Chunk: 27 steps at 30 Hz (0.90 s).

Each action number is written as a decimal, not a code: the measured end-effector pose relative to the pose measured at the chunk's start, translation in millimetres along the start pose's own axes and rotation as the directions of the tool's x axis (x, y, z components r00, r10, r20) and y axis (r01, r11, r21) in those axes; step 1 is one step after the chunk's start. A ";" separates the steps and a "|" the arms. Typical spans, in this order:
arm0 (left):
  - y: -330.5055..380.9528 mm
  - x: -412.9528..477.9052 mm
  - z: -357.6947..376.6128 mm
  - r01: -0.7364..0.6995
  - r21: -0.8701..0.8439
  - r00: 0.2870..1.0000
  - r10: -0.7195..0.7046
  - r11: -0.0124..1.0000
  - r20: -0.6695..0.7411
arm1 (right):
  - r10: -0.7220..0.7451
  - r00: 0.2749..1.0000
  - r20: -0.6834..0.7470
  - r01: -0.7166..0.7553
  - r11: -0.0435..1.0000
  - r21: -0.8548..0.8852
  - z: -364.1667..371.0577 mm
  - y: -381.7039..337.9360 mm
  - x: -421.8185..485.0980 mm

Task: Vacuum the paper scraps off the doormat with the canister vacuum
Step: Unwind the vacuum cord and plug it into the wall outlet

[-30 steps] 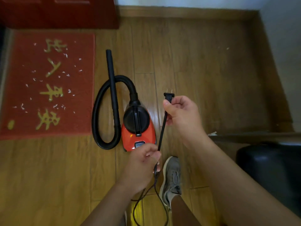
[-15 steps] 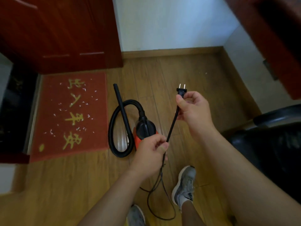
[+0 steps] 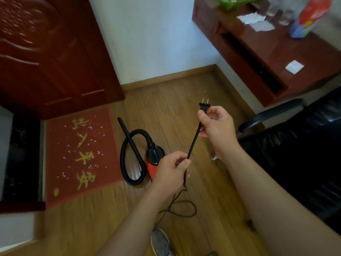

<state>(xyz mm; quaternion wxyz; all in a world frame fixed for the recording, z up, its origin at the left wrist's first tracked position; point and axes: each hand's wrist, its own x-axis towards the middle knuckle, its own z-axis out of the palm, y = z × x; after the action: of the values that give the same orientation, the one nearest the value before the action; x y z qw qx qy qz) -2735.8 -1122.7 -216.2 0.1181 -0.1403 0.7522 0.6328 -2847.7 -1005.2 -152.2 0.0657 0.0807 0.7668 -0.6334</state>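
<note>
A red doormat [image 3: 60, 174] with yellow characters lies on the wood floor at the left, strewn with several white paper scraps [image 3: 92, 140]. Right of it sits the red and black canister vacuum [image 3: 154, 159], its black hose [image 3: 125, 169] looped and its nozzle tube [image 3: 129, 139] pointing away from me. My right hand [image 3: 215, 124] grips the black power cord just below the two-pin plug [image 3: 204, 105], prongs up. My left hand [image 3: 171, 172] pinches the cord [image 3: 193, 143] lower down, partly hiding the vacuum. Slack cord [image 3: 182, 209] loops on the floor.
A dark red door [image 3: 51, 56] stands behind the mat. A dark red desk [image 3: 267, 52] with papers and a bottle is at the upper right, and a black office chair [image 3: 304, 145] is close on my right. My shoe [image 3: 160, 241] is at the bottom.
My view has tilted up and back, bringing the door, wall and desk into sight. Both hands keep their hold on the cord, the plug held up in about the same pose.
</note>
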 end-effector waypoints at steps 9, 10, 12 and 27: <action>76.5 -48.4 60.8 -0.021 0.043 0.999 0.019 0.999 0.029 | -0.103 0.994 -0.034 0.106 0.991 0.085 -96.6 -50.8 -43.2; 83.9 -55.2 70.2 -0.026 0.043 0.999 0.024 0.999 0.036 | -0.109 0.993 -0.039 0.112 0.989 0.101 -109.3 -54.1 -49.1; 96.3 -67.8 91.6 -0.038 0.039 0.998 0.036 0.999 0.049 | -0.119 0.991 -0.055 0.126 0.984 0.126 -135.1 -59.9 -61.2; 177.7 -170.8 217.9 -0.210 0.064 0.956 0.191 0.976 0.223 | -0.076 0.971 -0.229 0.140 0.950 0.278 -307.9 -84.1 -150.6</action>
<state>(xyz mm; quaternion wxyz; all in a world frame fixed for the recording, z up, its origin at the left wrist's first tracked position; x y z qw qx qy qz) -2640.6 -869.1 -29.5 0.1403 0.0114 0.7722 0.6196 -2717.2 -724.5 17.3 -0.0652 0.1154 0.6706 -0.7299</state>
